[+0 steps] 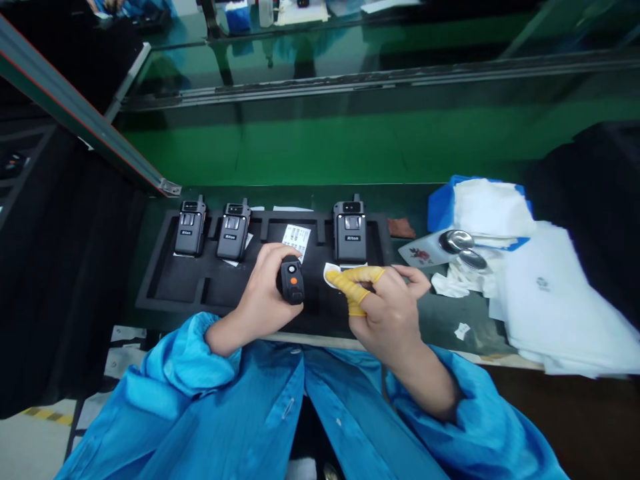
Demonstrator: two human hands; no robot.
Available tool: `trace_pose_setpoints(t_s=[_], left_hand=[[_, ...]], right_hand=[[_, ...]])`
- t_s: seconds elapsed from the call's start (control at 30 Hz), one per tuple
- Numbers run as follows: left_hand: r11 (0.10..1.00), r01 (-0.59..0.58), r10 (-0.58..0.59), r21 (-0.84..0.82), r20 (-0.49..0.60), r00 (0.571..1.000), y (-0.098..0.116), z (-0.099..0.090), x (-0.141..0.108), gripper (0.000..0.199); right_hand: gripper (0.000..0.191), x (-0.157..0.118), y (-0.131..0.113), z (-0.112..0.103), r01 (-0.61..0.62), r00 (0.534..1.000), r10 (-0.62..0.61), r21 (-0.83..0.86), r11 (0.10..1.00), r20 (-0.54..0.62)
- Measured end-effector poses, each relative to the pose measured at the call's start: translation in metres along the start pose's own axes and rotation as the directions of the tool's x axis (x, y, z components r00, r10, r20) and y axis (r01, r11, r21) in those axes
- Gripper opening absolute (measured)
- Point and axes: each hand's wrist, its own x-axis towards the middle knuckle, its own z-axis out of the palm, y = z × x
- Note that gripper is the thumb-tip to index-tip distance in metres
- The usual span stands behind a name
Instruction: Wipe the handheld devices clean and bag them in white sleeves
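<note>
My left hand point(265, 290) is wrapped round a black two-way radio point(292, 280), whose narrow end with an orange button faces me. Yellow finger cots cover some fingers of my right hand point(385, 300), which pinches a small white cotton pad point(331, 274) a little to the right of that radio. Both hands are over a black foam tray point(175, 291). In its slots stand a radio point(190, 228) at the left, another radio point(233, 230) beside it and a third radio point(350, 232) farther right. A printed label sheet point(296, 240) lies between them.
At the right, a blue bin point(440, 205) holds white cloths point(493, 207). Near it are a metal-topped dispenser bottle point(425, 252), crumpled tissues point(453, 283) and stacked white bags point(560, 300). A brown cloth piece point(401, 228) lies by the tray. A metal frame post point(100, 113) slants at left.
</note>
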Motion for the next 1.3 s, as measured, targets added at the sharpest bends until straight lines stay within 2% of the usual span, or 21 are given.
trace_pose_setpoints(t_s=[0.13,0.33,0.47,0.57,0.7,0.8,0.93,1.1,1.2,1.3], left_hand=[[1.000,-0.019,0.019,0.010,0.021,1.000,0.003,0.002,0.003,0.055],[1.000,-0.022,0.021,0.017,0.055,0.998,0.006,0.008,0.005,0.058],[1.000,-0.001,0.001,0.005,0.073,0.997,0.007,0.012,0.005,0.063],[1.000,-0.005,0.004,0.011,0.075,0.997,0.009,0.012,0.006,0.059],[0.998,0.027,-0.032,0.050,0.084,0.996,0.013,0.006,0.012,0.056],[0.984,0.096,-0.113,0.147,0.112,0.987,0.014,-0.003,0.029,0.058],[0.907,0.194,-0.244,0.374,0.090,0.966,0.002,-0.008,0.069,0.077],[0.739,0.240,-0.369,0.630,0.080,0.926,-0.015,0.005,0.106,0.084],[0.632,0.183,-0.394,0.753,0.109,0.913,-0.006,0.012,0.111,0.079],[0.553,0.052,-0.311,0.832,0.148,0.939,0.013,0.019,0.114,0.074]], right_hand=[[0.031,0.001,0.000,-0.002,-0.021,1.000,0.021,0.025,0.999,-0.016],[0.033,0.020,-0.010,-0.001,0.032,0.990,-0.021,0.075,0.997,-0.141],[0.039,0.029,-0.014,0.001,0.081,0.992,-0.073,0.072,0.994,-0.107],[0.046,0.024,-0.014,-0.001,0.104,0.994,-0.096,0.134,0.986,-0.060],[0.050,0.010,-0.008,-0.009,0.039,0.997,-0.019,0.296,0.954,-0.073],[0.051,0.003,0.002,-0.015,-0.060,0.992,0.092,0.320,0.946,-0.088],[0.048,-0.003,0.014,-0.019,-0.125,0.982,0.157,0.263,0.957,-0.103],[0.042,-0.012,0.021,-0.022,-0.154,0.981,0.175,0.215,0.964,-0.084],[0.042,-0.020,0.029,-0.027,-0.166,0.980,0.182,0.171,0.971,-0.079],[0.044,-0.025,0.039,-0.032,-0.195,0.974,0.208,0.133,0.972,-0.093]])
